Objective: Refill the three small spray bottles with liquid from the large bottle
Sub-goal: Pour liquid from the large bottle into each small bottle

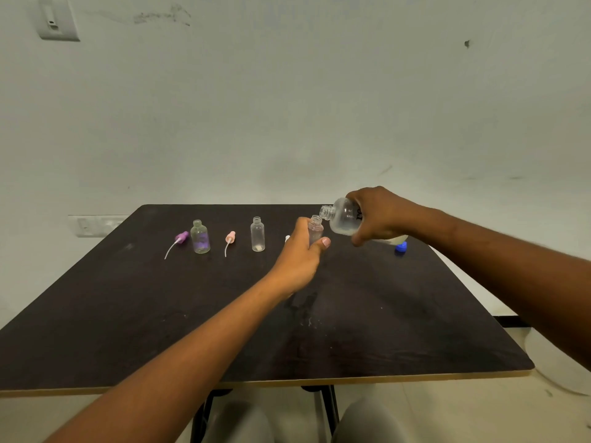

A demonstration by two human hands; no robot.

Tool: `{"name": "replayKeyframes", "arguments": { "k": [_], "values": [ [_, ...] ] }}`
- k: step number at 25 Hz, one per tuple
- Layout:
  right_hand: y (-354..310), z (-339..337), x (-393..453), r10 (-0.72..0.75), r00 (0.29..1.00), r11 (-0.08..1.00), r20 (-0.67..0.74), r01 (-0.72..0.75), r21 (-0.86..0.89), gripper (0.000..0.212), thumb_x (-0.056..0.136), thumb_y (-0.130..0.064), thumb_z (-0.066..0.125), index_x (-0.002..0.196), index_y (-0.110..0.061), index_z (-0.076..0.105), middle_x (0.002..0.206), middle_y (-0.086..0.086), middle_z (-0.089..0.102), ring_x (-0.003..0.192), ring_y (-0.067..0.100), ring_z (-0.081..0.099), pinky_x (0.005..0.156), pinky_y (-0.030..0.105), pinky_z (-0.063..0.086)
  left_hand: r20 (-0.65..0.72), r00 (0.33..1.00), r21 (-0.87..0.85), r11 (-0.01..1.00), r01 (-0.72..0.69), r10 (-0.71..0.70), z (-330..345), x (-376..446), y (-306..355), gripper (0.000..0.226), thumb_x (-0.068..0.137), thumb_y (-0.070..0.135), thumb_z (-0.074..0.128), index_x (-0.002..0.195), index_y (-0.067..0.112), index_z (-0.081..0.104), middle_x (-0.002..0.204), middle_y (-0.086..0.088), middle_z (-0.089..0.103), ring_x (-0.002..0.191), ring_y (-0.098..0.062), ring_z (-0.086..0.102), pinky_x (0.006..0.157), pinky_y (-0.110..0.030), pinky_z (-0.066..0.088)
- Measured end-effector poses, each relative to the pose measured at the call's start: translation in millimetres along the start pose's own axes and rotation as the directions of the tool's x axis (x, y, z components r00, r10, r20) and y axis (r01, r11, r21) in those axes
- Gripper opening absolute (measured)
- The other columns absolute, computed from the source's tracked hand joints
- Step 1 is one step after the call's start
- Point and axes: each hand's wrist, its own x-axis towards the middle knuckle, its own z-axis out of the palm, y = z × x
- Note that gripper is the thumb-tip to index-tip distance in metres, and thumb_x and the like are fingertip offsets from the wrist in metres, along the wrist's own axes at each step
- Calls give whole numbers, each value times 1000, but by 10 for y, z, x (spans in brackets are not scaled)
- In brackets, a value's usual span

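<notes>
My left hand (302, 251) grips a small clear, pinkish spray bottle (316, 230), uncapped and held above the dark table (224, 314). My right hand (380, 215) holds the large clear bottle (343, 219) tipped on its side, its open mouth just above the small bottle's neck. Liquid pools in the lower side of the large bottle. Two more uncapped small bottles stand to the left: a clear one (257, 234) and a purple-tinted one (200, 236).
A purple spray head (179, 239) and a pink spray head (229, 239), each with a dip tube, lie beside the standing bottles. A white spray head (287, 238) peeks out behind my left hand. A blue cap (400, 247) lies at the right. The wall is close behind.
</notes>
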Motion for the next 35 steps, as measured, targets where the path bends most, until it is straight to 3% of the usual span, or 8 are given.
{"name": "replayKeyframes", "arguments": {
  "k": [5,9,13,18,21,25,32,35],
  "values": [
    [245,250,96,93,991,947,-96,-58,317,56,67,-28,87,115,-21,59,102,-3,64,83,12,60,59,22,41,-16,998,-56,997,54,-55,52,210,-95,24,104,30,47,125,22,39,121,-5,55,115,-25,56,98,-45,48],
    [452,470,200,162,978,852,-132,-71,518,62,69,-28,88,125,-21,63,108,0,70,92,18,67,70,30,56,-14,997,-28,997,73,-74,155,411,-258,23,104,30,49,124,23,39,120,0,55,120,-28,52,106,-49,44],
    [647,746,347,238,958,753,-161,-77,653,57,69,-28,89,121,-23,66,106,1,73,96,23,70,78,39,61,-34,996,-48,995,82,-84,211,601,-369,24,103,24,57,122,16,44,124,-3,60,109,-19,61,79,-21,48],
    [899,1038,552,320,935,582,-153,-66,811,58,68,-24,92,121,-24,66,106,-2,74,100,21,72,86,40,61,-27,992,-118,985,122,-126,226,957,-615,23,98,15,64,115,15,48,121,2,70,113,-12,65,82,-22,49],
    [992,1148,621,335,929,514,-158,-40,857,59,69,-18,92,121,-22,66,106,-2,74,101,21,72,88,37,60,-48,989,-84,987,135,-140,244,1133,-737,26,96,13,68,114,15,48,119,3,70,111,-11,65,86,-25,53],
    [1078,1282,722,334,930,483,-155,-27,875,62,71,-15,92,126,-20,64,111,-1,73,105,21,70,94,39,58,-75,982,-17,985,171,-171,348,1308,-966,29,93,13,72,112,11,50,116,0,69,106,-12,66,75,-18,51],
    [1105,1347,784,327,932,436,-155,-3,900,58,71,-12,91,123,-18,66,108,0,75,104,19,71,95,39,58,-125,972,87,974,210,-199,491,1439,-1131,32,90,18,76,112,18,52,116,-1,67,106,-19,66,85,-30,55],
    [1066,1303,764,321,933,433,-163,9,901,57,71,-13,92,122,-20,67,107,0,75,103,19,71,95,39,58,-125,975,106,975,196,-182,479,1387,-1058,49,89,18,77,129,19,50,129,-1,60,113,-15,57,95,-29,48]
  ]
}}
